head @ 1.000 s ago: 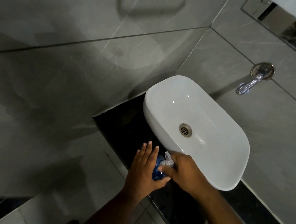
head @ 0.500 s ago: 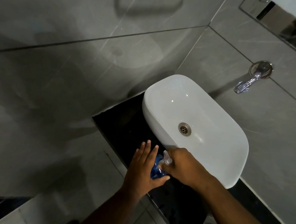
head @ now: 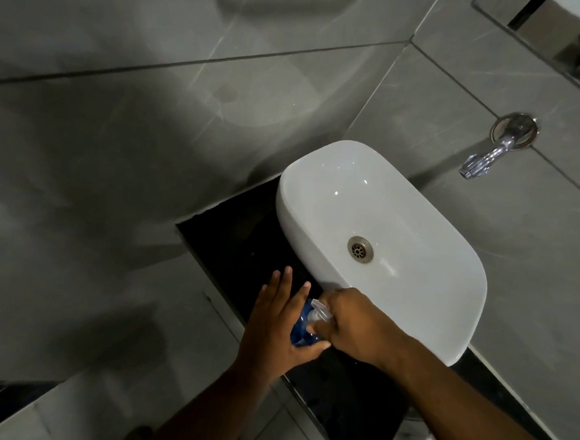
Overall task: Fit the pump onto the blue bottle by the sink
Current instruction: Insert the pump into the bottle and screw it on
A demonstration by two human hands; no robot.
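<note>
Step in hand: seating the pump (head: 320,310) on the blue bottle (head: 299,330); judged mid-fit, not yet shown finished.
Bottle position: stood on the black tabletop (head: 238,247), just beside the near-left rim of the white sink (head: 413,297), between the two hands.
Left hand (head: 276,325): flat against the bottle's left side, fingers (head: 285,288) straight, slightly spread, pointing far; thumb hooked under the near side. It steadied rather than clenched.
Right hand (head: 353,322): came in from the right, knuckles up, fingers curled shut around the pump's collar; the clear nozzle stuck out toward far-left.
Seating: neck joint was hidden under the right hand; pump possibly only part-way threaded, could not tell.
Next move (judgement): needed the left hand bracing the bottle still while the right twisted the collar down straight; a tilted start would risk cross-threading.
Tap (head: 485,158): on the far-right wall, well apart, not involved.
</note>
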